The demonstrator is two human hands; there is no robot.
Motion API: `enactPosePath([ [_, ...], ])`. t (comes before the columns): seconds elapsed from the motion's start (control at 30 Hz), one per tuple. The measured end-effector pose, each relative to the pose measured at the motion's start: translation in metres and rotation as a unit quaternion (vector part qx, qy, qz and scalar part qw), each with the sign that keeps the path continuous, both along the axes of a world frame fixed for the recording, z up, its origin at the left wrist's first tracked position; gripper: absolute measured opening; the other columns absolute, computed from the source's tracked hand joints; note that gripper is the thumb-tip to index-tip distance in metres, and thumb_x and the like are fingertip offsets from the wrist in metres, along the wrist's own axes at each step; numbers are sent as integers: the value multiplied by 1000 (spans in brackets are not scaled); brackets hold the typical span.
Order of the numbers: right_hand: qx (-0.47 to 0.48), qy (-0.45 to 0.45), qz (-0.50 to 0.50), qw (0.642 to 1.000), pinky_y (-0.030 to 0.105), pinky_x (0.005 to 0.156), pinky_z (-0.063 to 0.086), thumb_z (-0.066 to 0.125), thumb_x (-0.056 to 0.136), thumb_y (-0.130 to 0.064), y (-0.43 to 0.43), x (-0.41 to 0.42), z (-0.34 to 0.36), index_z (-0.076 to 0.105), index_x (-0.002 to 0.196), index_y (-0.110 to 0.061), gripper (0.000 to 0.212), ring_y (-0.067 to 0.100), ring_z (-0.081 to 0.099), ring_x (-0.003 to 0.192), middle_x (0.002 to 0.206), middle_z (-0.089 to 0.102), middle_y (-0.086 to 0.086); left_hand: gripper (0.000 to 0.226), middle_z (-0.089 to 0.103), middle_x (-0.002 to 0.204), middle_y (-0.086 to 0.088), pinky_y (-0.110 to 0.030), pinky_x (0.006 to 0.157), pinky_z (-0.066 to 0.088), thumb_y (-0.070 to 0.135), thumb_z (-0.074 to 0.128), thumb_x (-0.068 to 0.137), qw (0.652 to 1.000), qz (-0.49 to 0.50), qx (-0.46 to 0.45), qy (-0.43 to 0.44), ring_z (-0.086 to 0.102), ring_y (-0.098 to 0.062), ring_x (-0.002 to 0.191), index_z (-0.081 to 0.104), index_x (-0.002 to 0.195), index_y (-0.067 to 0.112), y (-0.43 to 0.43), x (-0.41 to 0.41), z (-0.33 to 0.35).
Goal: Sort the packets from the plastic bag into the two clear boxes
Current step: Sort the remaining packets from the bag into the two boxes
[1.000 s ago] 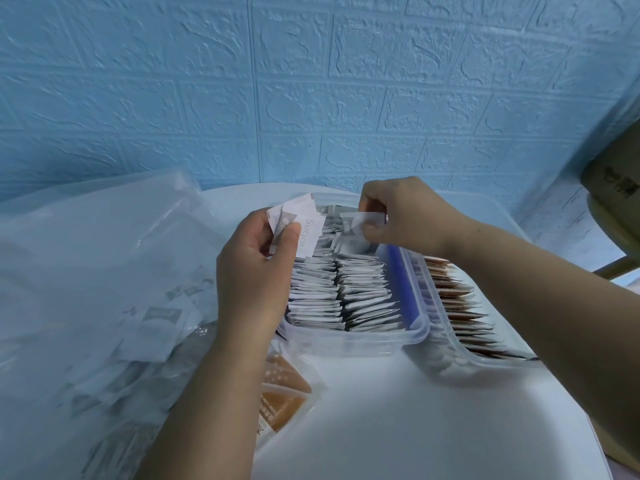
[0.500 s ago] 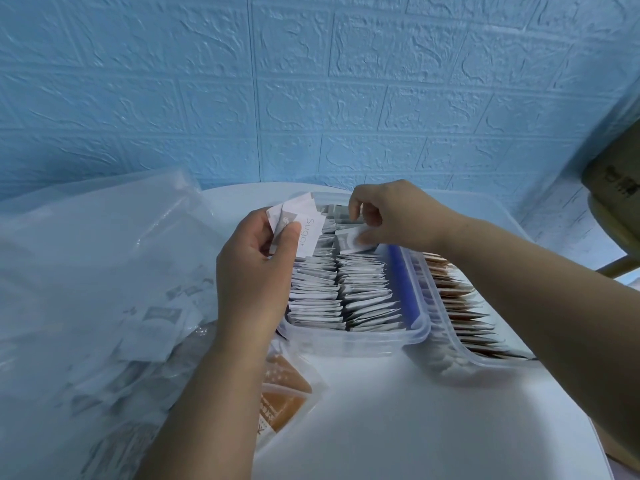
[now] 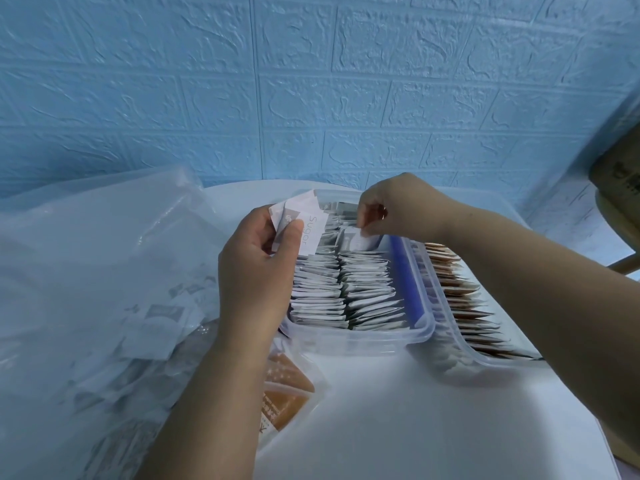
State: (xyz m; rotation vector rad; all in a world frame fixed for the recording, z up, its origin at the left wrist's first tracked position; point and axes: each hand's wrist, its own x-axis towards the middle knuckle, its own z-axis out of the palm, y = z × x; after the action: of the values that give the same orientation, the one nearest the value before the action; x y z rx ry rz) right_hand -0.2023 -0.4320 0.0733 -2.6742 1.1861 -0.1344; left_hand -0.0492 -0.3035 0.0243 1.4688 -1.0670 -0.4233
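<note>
The white packet [image 3: 360, 240] pinched by the right hand [image 3: 398, 209] is lower than a second ago. Its edge now enters the far end of the right row in the clear box [image 3: 356, 337] at the centre of the frame, so I judge it is almost sorted. The left hand [image 3: 256, 268], thumb curled, grips a bunch of sugar packets [image 3: 311, 226] above the box's left side, and the plastic bag [image 3: 104, 271] at the left holds many more.

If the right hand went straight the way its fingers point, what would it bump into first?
Probably the white packets standing in the left clear box. The right hand points down at them, and the packet it pinches would touch first. Depth is hard to judge.
</note>
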Motion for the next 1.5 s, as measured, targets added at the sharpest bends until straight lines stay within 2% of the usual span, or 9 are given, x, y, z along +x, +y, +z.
enactPosePath([
  [0.23,-7,15,12,1000,14,65,40,72,78,-18,-2,3,4,63,78,-26,12,4,54,72,81,64,-7,4,58,70,34,3,58,39,34,59,87,1000,1,-4,-3,54,22,72,60,86,38,-1,1,-1],
  [0.37,58,-124,9,991,7,74,42,60,83,-6,10,0,16,64,92,-21,17,10,61,84,89,66,-9,10,56,63,38,0,56,41,35,61,85,1000,6,4,3,55,21,70,58,76,39,-2,3,0],
  [0.47,200,-221,35,954,26,86,50,65,82,-8,26,4,25,58,99,-19,22,19,63,94,99,66,-4,13,56,66,32,1,52,39,37,62,84,1000,12,9,7,54,21,67,56,73,37,-1,1,2],
  [0.57,195,-238,46,950,30,79,52,80,71,-21,37,15,24,57,99,-22,36,18,64,83,97,65,-2,14,57,68,27,3,48,35,39,63,83,1000,15,15,4,53,21,65,54,72,36,1,-2,5],
  [0.73,144,-289,29,946,26,66,51,76,72,-3,33,23,24,63,82,-16,21,14,58,60,69,61,-2,18,59,63,36,1,49,36,41,51,89,1000,-3,31,-4,54,19,71,56,72,35,0,0,5],
  [0.87,111,-257,-1,960,21,67,52,72,79,-6,26,18,23,66,90,-14,15,12,60,58,71,60,-1,17,61,67,20,-11,58,41,32,50,93,997,73,-8,-1,59,4,70,60,80,26,-3,5,0],
  [0.97,43,-176,10,983,17,69,47,72,79,-11,24,15,24,67,87,-17,11,12,61,64,76,62,0,13,59,75,24,-13,60,45,29,50,94,992,122,-25,31,61,7,66,60,86,25,-4,9,-1],
  [1.17,-56,-49,110,991,10,65,34,65,76,-9,28,28,15,70,91,-11,16,11,50,70,77,55,-7,16,58,73,24,-29,72,50,26,52,93,994,100,-17,34,65,-12,79,56,79,33,-3,6,1],
  [1.5,-109,-68,107,986,21,68,35,56,76,-5,19,40,3,69,93,-6,21,13,46,73,81,56,0,16,59,76,24,-29,72,51,26,51,94,996,83,-21,36,64,-8,81,56,80,32,-1,5,3],
])
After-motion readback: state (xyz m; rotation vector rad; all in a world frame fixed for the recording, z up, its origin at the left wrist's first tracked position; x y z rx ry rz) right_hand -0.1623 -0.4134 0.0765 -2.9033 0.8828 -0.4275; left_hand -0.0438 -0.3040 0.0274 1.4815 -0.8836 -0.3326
